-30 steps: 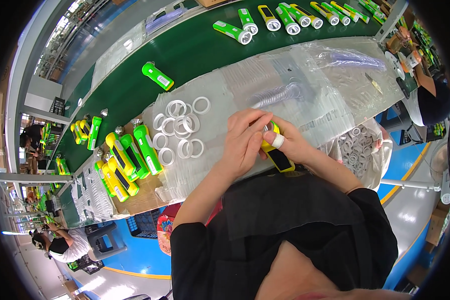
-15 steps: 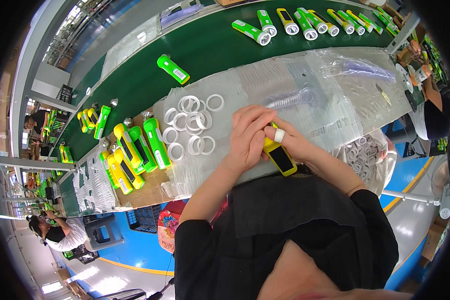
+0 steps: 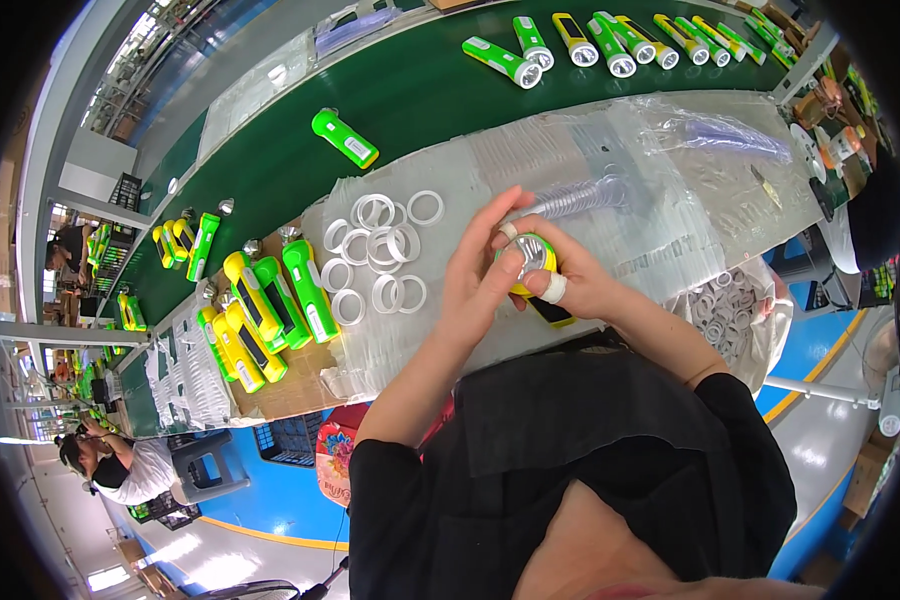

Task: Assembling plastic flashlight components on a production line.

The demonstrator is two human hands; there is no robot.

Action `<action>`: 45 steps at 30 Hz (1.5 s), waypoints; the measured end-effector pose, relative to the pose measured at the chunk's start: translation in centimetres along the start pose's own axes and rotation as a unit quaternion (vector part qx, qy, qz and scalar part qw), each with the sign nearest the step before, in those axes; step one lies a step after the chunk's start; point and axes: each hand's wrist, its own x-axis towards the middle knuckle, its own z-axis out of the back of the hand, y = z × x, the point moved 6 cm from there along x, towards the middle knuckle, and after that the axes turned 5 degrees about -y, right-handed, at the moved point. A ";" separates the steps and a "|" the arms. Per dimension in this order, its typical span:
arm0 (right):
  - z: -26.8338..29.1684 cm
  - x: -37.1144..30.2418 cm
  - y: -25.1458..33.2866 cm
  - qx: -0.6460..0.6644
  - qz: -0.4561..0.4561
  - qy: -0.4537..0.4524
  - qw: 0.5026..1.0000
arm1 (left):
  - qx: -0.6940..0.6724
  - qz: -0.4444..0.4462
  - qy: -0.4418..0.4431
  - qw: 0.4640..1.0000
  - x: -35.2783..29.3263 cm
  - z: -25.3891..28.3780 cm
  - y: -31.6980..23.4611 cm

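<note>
A yellow flashlight (image 3: 548,310) is held between my hands above the front of the table, its round silver reflector head (image 3: 535,256) turned up toward me. My right hand (image 3: 582,280) wraps the flashlight just below the head, with white tape around the thumb and another finger. On the other side, my left hand (image 3: 478,275) presses its thumb on the reflector face while its fingers reach up around the rim. The flashlight's dark lower panel shows partly beneath my right hand. Loose white rings (image 3: 380,245) lie to the left of my left hand.
Green and yellow flashlights (image 3: 270,305) lie at the left, and a row (image 3: 620,45) lines the green belt (image 3: 420,110). A stack of clear discs (image 3: 585,200) lies beyond my hands. An open bag of rings (image 3: 722,315) hangs at the right. Other people work at both sides.
My hands, earlier clasped over the flashlight's head, have parted somewhat. The flashlight has tilted, so its reflector now shows, with my left thumb on it.
</note>
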 end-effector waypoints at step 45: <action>3.2 4.3 -0.1 -0.126 0.119 -0.081 0.982 | 0.384 -0.240 -0.011 0.891 3.0 2.3 -3.7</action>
